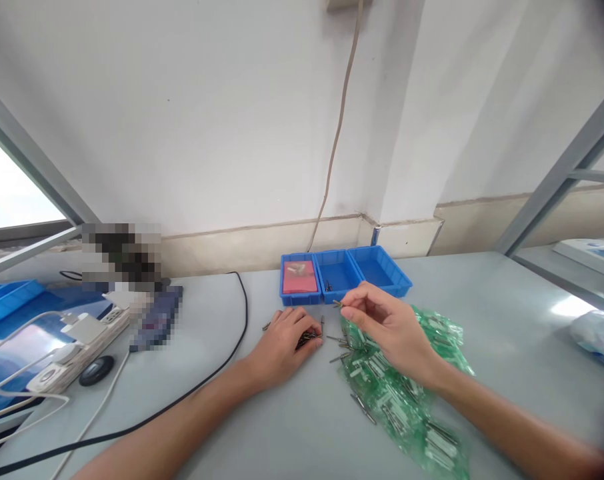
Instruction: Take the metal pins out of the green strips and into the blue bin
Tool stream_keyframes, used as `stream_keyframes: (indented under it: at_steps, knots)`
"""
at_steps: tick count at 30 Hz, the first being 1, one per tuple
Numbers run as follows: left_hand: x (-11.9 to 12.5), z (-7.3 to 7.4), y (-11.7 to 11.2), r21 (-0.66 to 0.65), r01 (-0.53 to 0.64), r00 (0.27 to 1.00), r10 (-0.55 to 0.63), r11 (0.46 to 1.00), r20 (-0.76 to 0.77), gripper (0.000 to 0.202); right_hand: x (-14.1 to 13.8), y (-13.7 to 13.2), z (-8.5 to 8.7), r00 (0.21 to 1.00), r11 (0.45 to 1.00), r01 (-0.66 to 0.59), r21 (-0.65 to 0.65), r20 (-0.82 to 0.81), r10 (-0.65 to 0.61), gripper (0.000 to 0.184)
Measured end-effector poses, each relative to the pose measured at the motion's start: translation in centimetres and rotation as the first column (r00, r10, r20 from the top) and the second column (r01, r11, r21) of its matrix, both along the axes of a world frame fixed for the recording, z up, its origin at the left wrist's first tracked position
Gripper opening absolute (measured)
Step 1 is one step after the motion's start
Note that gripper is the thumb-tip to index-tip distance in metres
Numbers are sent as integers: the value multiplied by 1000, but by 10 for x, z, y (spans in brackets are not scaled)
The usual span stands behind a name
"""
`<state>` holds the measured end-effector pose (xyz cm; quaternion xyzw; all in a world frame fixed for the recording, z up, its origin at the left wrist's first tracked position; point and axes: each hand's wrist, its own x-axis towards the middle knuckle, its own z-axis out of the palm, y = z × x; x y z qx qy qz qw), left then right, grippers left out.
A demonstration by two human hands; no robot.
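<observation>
My left hand (285,342) rests on the grey table (292,427), fingers curled over a small bunch of thin dark metal pins (309,337). My right hand (382,325) hovers just above the table and pinches one small pin (337,304) between thumb and fingertips, in front of the blue trays. Under the right wrist lies a heap of green transparent strips (407,387) with more pins in them. A few loose pins (338,341) lie between the two hands.
Three joined blue trays (345,273) stand at the wall; the left one holds a red card. A black cable (222,373) crosses the table. A white power strip (77,350) with plugs lies at left, near another blue tray (9,299).
</observation>
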<state>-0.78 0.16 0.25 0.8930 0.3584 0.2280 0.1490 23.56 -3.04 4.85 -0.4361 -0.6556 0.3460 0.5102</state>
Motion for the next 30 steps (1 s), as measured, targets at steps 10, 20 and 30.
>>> stream_keyframes:
  at_steps: [10,20,30]
  knots:
    - [0,0,1,0,3,1000,-3,1000,-3,4,3,2,6,945,942,-218,-257,-296,138,34]
    - [0,1,0,-2,3,1000,-3,1000,-6,3,3,4,6,877,866,-359,-348,-444,184,34]
    - [0,2,1,-16,18,1000,-17,1000,13,2,5,12,-6,999,992,-49,-115,2,50,20]
